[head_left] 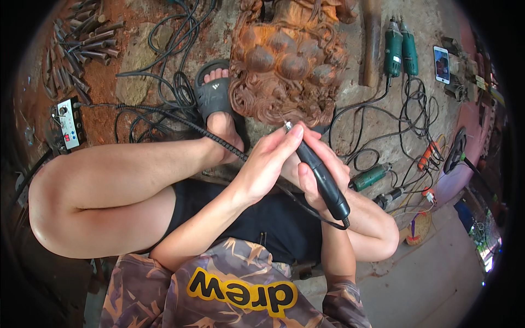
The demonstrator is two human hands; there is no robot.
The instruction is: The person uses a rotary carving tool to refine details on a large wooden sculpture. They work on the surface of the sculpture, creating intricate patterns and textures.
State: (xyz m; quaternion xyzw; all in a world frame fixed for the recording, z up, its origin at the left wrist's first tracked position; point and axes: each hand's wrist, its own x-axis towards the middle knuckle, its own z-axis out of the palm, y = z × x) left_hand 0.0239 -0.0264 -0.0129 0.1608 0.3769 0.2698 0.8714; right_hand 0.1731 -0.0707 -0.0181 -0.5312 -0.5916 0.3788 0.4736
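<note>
A carved brown wooden piece, with rounded bulges and curling ridges, lies on the ground in front of me. I hold a slim black rotary carving tool at its near edge. My right hand is wrapped round the tool's body. From the other side, my left hand pinches the front part close to the metal tip. The tip meets or nearly meets the carving's lower rim; I cannot tell whether it touches. The tool's cord hangs from its rear end beneath my hands.
A white control box stands at the left, with a black cable running toward my hands. Behind it lies a pile of slim chisels. Green power grinders, tangled cords and a phone lie at the right. My sandalled foot borders the carving.
</note>
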